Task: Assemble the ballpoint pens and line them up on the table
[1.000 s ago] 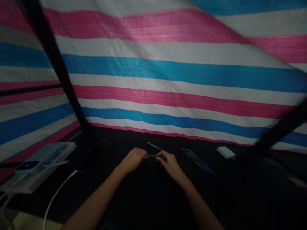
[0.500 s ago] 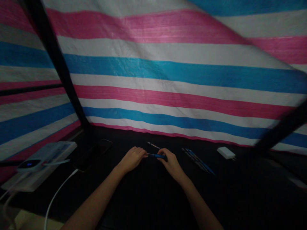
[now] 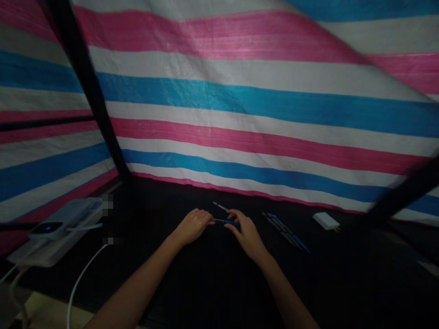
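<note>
In the head view, a blue pen [image 3: 232, 223] lies crosswise between my hands, low over the dark tabletop. My left hand [image 3: 195, 226] is closed, its fingertips at the pen's thin left end. My right hand [image 3: 247, 234] pinches the blue barrel between thumb and fingers, hiding part of it. Just behind the right fingers lies a thin, light-coloured pen-like piece [image 3: 220, 206], whose near end is hidden by that hand. Right of my right hand, several blue and dark pens [image 3: 284, 232] lie side by side at a slant.
A white charger plug [image 3: 325, 220] sits farther right. On the left, a device with a lit display [image 3: 47, 229] rests on a pale box [image 3: 56, 256], with white cables [image 3: 82, 274] running from that side. Dark frame poles [image 3: 87, 82] and a striped sheet [image 3: 240, 109] enclose the table.
The view has shifted slightly. Both hands keep hold of the pen; the gap between them looks a little smaller, with less of the barrel showing. The other pens lie as before.
</note>
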`<action>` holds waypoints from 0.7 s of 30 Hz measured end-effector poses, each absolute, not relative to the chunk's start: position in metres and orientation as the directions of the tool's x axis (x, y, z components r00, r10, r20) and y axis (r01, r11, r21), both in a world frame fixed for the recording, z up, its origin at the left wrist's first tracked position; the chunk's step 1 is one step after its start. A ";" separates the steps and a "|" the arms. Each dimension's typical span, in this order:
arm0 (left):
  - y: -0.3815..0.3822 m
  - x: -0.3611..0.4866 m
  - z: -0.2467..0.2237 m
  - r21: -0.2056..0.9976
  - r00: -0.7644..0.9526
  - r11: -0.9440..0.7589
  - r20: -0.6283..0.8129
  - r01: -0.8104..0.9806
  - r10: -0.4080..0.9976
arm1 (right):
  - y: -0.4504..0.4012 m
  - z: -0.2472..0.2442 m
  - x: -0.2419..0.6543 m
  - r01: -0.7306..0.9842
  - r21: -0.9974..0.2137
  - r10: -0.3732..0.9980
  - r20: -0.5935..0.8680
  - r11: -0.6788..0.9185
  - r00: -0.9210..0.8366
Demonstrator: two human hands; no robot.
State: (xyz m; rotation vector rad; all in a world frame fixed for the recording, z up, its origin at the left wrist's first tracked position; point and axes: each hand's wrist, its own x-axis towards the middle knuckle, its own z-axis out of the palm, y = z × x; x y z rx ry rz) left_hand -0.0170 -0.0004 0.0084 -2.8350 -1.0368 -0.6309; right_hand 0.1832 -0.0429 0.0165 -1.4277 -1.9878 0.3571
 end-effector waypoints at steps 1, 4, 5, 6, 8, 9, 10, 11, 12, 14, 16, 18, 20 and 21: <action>0.000 -0.017 0.008 0.082 0.692 -0.773 0.396 0.629 0.604 | -0.043 0.017 0.183 0.743 -0.542 0.904 0.379 0.392 -0.199; 0.000 -0.017 0.007 0.073 0.696 -0.779 0.402 0.623 0.595 | -0.044 0.017 0.182 0.787 -0.486 0.911 0.343 0.381 -0.229; 0.000 -0.017 0.007 0.069 0.701 -0.783 0.402 0.618 0.589 | -0.044 0.017 0.182 0.801 -0.480 0.923 0.310 0.358 -0.227; 0.000 -0.017 0.007 0.064 0.706 -0.787 0.402 0.614 0.583 | -0.044 0.016 0.182 0.805 -0.485 0.932 0.285 0.340 -0.223; 0.000 -0.017 0.006 0.056 0.708 -0.789 0.406 0.612 0.578 | -0.044 0.015 0.183 0.779 -0.522 0.933 0.274 0.347 -0.232; 0.001 -0.017 0.005 0.051 0.708 -0.789 0.408 0.612 0.576 | -0.044 0.015 0.183 0.756 -0.541 0.926 0.289 0.367 -0.243; 0.001 -0.017 0.005 0.043 0.708 -0.789 0.413 0.612 0.572 | -0.043 0.014 0.183 0.739 -0.552 0.918 0.307 0.386 -0.251; 0.001 -0.017 0.004 0.029 0.709 -0.790 0.420 0.612 0.566 | -0.043 0.014 0.183 0.735 -0.550 0.913 0.316 0.396 -0.256; 0.002 -0.018 0.004 0.009 0.716 -0.794 0.427 0.608 0.553 | -0.043 0.013 0.183 0.748 -0.536 0.915 0.314 0.391 -0.253; 0.002 -0.020 0.003 -0.041 0.737 -0.809 0.441 0.586 0.512 | -0.043 0.013 0.183 0.793 -0.500 0.931 0.281 0.349 -0.232; 0.001 -0.021 0.004 -0.054 0.735 -0.814 0.468 0.579 0.491 | -0.042 0.013 0.184 0.816 -0.486 0.945 0.247 0.312 -0.214; 0.001 -0.022 0.007 0.015 0.697 -0.804 0.490 0.595 0.524 | -0.041 0.014 0.184 0.823 -0.486 0.950 0.239 0.295 -0.200; 0.001 -0.021 0.009 0.146 0.660 -0.788 0.469 0.598 0.587 | -0.040 0.013 0.186 0.835 -0.473 0.950 0.259 0.283 -0.175; 0.001 -0.021 0.010 0.207 0.654 -0.780 0.443 0.591 0.613 | -0.040 0.013 0.186 0.841 -0.462 0.948 0.271 0.280 -0.167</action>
